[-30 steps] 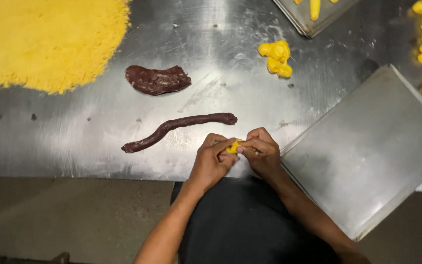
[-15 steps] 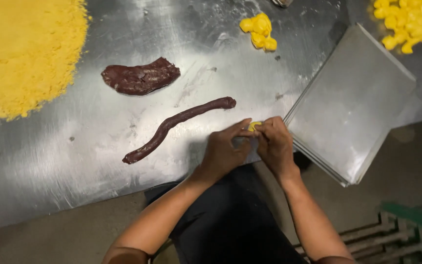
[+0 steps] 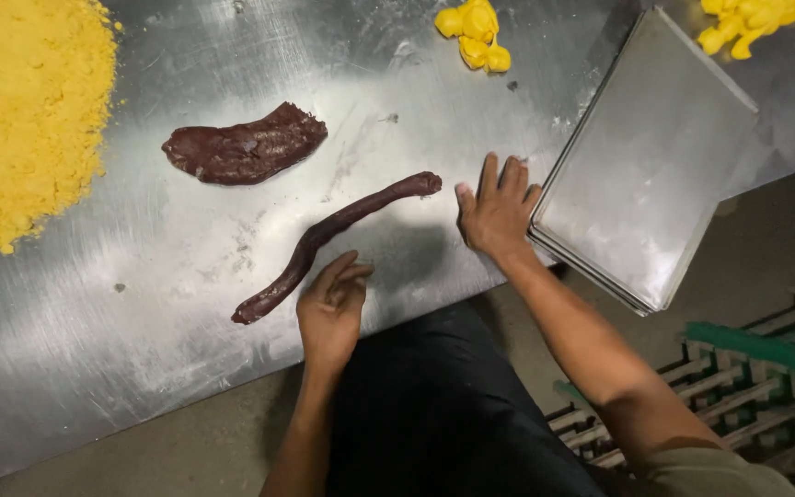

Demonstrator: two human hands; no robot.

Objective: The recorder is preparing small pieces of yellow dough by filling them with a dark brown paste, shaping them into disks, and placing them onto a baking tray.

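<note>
Left hand (image 3: 331, 308), lower centre: fingers loosely curled, gripping nothing, tips just beside dark brown dough rope (image 3: 328, 241). Right hand (image 3: 497, 210), centre right: fingers spread flat on steel table (image 3: 140, 304), empty, beside metal tray (image 3: 650, 166). Upper left: brown dough lump (image 3: 246, 147), yellow crumb heap (image 3: 20, 120).

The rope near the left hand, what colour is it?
Dark reddish-brown rope, best in the head view.

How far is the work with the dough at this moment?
Done: one dark rope of dough lies rolled out on the steel table. In hand: right hand lies flat on the table; left hand hovers beside the rope. Left: the dark lump is unrolled, and the metal tray holds nothing.
</note>
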